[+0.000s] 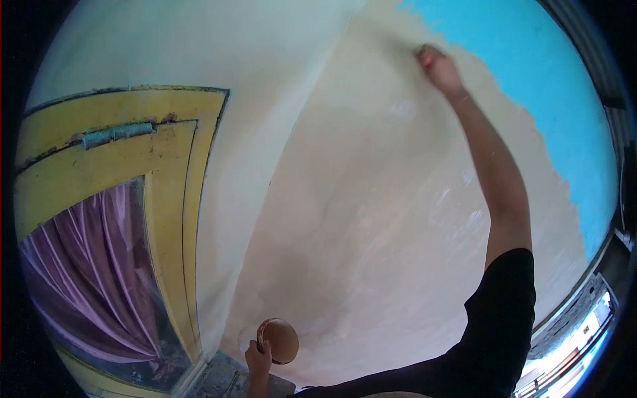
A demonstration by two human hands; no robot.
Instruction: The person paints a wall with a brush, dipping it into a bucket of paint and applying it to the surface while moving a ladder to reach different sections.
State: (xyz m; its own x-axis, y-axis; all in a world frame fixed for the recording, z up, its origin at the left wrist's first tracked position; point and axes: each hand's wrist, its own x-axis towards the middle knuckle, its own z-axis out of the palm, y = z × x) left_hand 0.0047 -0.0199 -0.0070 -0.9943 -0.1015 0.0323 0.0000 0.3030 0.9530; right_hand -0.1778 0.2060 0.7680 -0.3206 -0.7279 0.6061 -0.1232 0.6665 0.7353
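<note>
The left hand (259, 358) is closed on the rim of the bowl (282, 341), low by the beige wall (371, 199); with its grip only at one side, a bump or tilt could spill whatever is inside. The right hand (439, 69) is curled high at the wall, its hold impossible to tell; overreaching could smear the nearby blue paint (524, 60).

R hand (440, 69) blurred; can't tell what, if anything, fingers (423, 56) grip. L forearm (259, 386) cut off at btm edge. Tub (282, 341) contents unclear. Yellow frame (174, 149) cut off, far L. Outdoor bits (576, 355) too small to ID.
</note>
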